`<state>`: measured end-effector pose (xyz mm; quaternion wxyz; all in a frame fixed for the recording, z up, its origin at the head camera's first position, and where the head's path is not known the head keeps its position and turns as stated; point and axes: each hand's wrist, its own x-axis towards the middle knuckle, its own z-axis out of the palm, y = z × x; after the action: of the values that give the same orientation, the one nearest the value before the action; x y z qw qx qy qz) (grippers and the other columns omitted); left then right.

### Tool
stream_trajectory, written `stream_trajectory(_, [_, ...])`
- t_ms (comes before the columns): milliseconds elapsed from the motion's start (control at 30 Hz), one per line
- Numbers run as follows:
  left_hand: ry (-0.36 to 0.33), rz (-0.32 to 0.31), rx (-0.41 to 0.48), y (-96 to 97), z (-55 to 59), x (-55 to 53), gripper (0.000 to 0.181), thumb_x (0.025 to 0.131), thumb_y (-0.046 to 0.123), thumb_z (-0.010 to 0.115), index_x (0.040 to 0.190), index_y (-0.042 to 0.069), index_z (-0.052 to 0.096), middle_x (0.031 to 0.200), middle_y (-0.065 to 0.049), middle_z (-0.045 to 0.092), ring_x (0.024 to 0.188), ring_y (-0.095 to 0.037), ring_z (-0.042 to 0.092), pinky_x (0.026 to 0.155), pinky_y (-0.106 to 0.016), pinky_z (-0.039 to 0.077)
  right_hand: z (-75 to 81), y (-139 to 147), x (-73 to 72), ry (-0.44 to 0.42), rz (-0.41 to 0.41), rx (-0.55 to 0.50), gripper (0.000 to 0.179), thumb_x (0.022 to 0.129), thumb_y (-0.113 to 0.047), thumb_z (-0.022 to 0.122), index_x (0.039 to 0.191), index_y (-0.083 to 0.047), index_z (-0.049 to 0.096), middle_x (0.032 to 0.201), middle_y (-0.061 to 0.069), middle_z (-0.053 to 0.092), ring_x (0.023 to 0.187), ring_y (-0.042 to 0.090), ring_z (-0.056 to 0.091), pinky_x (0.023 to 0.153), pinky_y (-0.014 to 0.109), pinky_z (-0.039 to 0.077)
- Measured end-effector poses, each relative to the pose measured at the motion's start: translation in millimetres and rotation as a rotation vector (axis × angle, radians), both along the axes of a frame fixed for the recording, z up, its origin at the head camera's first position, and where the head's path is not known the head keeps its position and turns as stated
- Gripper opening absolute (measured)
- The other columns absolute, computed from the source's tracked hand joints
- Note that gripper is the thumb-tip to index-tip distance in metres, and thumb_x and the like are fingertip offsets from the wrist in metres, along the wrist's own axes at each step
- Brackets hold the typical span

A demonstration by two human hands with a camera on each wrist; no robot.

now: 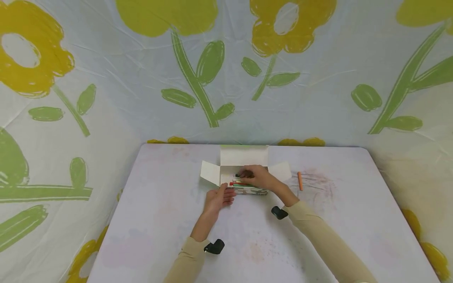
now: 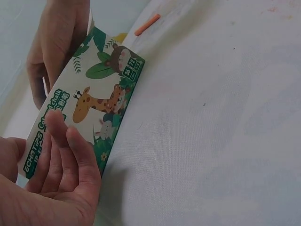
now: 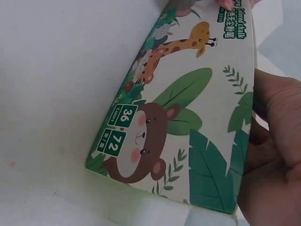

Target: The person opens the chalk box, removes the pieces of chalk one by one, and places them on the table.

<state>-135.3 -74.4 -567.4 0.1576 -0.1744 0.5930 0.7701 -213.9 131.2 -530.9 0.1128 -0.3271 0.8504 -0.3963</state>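
An open cardboard box of colored chalk (image 1: pixel 250 191), printed with cartoon animals, lies on the table with its white flaps spread. Inside it, a red chalk stick (image 1: pixel 232 183) and a dark green-tipped chalk stick (image 1: pixel 237 175) show among others. My left hand (image 1: pixel 216 199) grips the box's front left corner, thumb at the rim and fingers along the printed front (image 2: pixel 94 101). My right hand (image 1: pixel 260 177) reaches into the box from the right, fingers bent down over the chalk. Its fingertips are hidden behind the box wall in the right wrist view, so I cannot tell what they hold.
An orange chalk stick (image 1: pixel 300 181) lies on the table to the right of the box, beside reddish and dark smudges (image 1: pixel 320 184). The white table (image 1: pixel 159 220) meets a flower-printed cloth (image 1: pixel 148 78) at the back and sides.
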Motion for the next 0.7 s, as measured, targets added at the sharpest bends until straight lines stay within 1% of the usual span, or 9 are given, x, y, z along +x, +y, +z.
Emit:
stream_trajectory(33, [0.0,0.0,-0.001,0.1,-0.2,-0.1,0.046,0.106,0.031,0.058,0.108,-0.012,0.071,0.094,-0.015,0.077,0.068,-0.008,0.068,0.07,-0.026,0.06,-0.1,-1.0,-0.2,0.005,0.009,0.014,0.02,0.094,-0.001,0.072,0.112,0.008,0.068,0.102,0.017,0.072,0.093,0.026,0.069,0.083,0.041,0.059])
stream_trajectory(133, [0.002,0.001,-0.01,0.4,-0.5,-0.3,0.046,0.106,0.031,0.057,0.108,-0.013,0.071,0.093,-0.015,0.077,0.067,-0.008,0.068,0.068,-0.026,0.06,-1.3,-4.0,-1.2,0.027,0.035,0.074,0.018,0.093,-0.005,0.075,0.107,0.005,0.068,0.095,0.012,0.071,0.085,0.02,0.066,0.078,0.037,0.058])
stream_trajectory(233, [-0.003,0.002,-0.015,0.5,-1.3,-1.0,0.046,0.105,0.031,0.058,0.108,-0.013,0.071,0.093,-0.015,0.077,0.067,-0.008,0.068,0.068,-0.025,0.06,-1.7,-7.1,-2.4,0.013,0.05,0.11,0.02,0.093,-0.008,0.076,0.107,0.004,0.069,0.094,0.011,0.07,0.083,0.017,0.064,0.075,0.033,0.057])
stream_trajectory(267, [-0.001,0.004,-0.017,0.5,-1.9,-1.0,0.046,0.105,0.031,0.057,0.108,-0.013,0.071,0.093,-0.015,0.077,0.067,-0.008,0.068,0.067,-0.025,0.06,-3.1,-8.2,-3.5,0.003,0.053,0.121,0.02,0.093,-0.008,0.076,0.107,0.004,0.069,0.095,0.011,0.071,0.084,0.017,0.065,0.076,0.031,0.057])
stream_trajectory(367, [0.001,0.007,-0.016,0.7,-2.9,-1.1,0.046,0.105,0.031,0.057,0.107,-0.013,0.072,0.092,-0.015,0.077,0.067,-0.008,0.068,0.067,-0.024,0.06,-5.9,-11.2,-6.2,-0.035,0.068,0.13,0.02,0.094,-0.006,0.075,0.11,0.005,0.07,0.101,0.014,0.072,0.089,0.021,0.068,0.08,0.032,0.058])
stream_trajectory(433, [0.001,0.007,-0.011,1.1,-3.4,-1.0,0.045,0.105,0.03,0.057,0.106,-0.012,0.072,0.091,-0.015,0.077,0.067,-0.008,0.068,0.067,-0.024,0.06,-6.7,-12.9,-7.8,-0.042,0.083,0.153,0.02,0.094,-0.003,0.074,0.111,0.005,0.07,0.102,0.014,0.072,0.09,0.022,0.068,0.081,0.032,0.058])
stream_trajectory(567, [0.002,0.003,-0.009,1.5,-4.2,-0.8,0.045,0.105,0.029,0.057,0.106,-0.012,0.072,0.091,-0.015,0.077,0.068,-0.009,0.069,0.066,-0.024,0.06,-4.9,-17.2,-10.3,-0.032,0.116,0.217,0.02,0.093,0.0,0.074,0.111,0.005,0.07,0.1,0.012,0.071,0.089,0.021,0.066,0.079,0.03,0.056])
stream_trajectory(700, [0.002,0.008,-0.02,1.2,-4.0,-0.6,0.045,0.106,0.029,0.056,0.106,-0.012,0.073,0.091,-0.015,0.077,0.068,-0.009,0.069,0.067,-0.024,0.06,-2.0,-20.3,-12.3,-0.007,0.144,0.271,0.018,0.092,-0.002,0.075,0.109,0.003,0.072,0.099,0.01,0.071,0.088,0.019,0.063,0.079,0.03,0.055])
